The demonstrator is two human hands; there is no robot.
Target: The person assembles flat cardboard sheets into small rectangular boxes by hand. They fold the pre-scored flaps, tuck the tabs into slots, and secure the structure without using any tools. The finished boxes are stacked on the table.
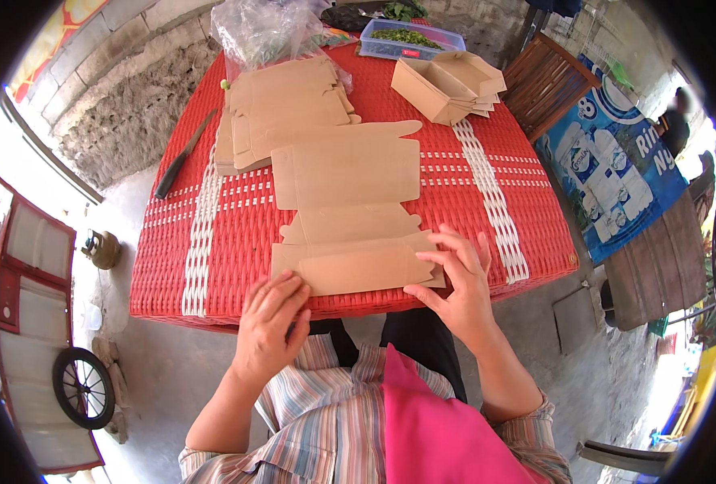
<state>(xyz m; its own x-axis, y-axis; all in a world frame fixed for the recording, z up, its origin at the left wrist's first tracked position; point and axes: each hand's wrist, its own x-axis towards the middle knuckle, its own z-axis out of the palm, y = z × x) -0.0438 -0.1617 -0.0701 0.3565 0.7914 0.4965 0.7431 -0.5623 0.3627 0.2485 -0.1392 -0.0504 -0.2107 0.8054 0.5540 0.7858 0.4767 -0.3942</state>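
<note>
A flat, creased brown cardboard box blank lies in front of me, its near panel folded over at the table's front edge. My left hand is closed at the near left corner, the fingers together on the cardboard and the thumb below its edge. At the right end, my right hand has its fingers apart, with thumb and fingertips touching the end flap. Behind the blank on the left is a stack of flat cardboard blanks. Some folded open cardboard boxes, nested together, stand at the back right.
The red and white woven table bears a dark-handled knife on the left. At the back are a clear plastic bag and a plastic container of chopped greens. A wooden chair stands beyond the right edge.
</note>
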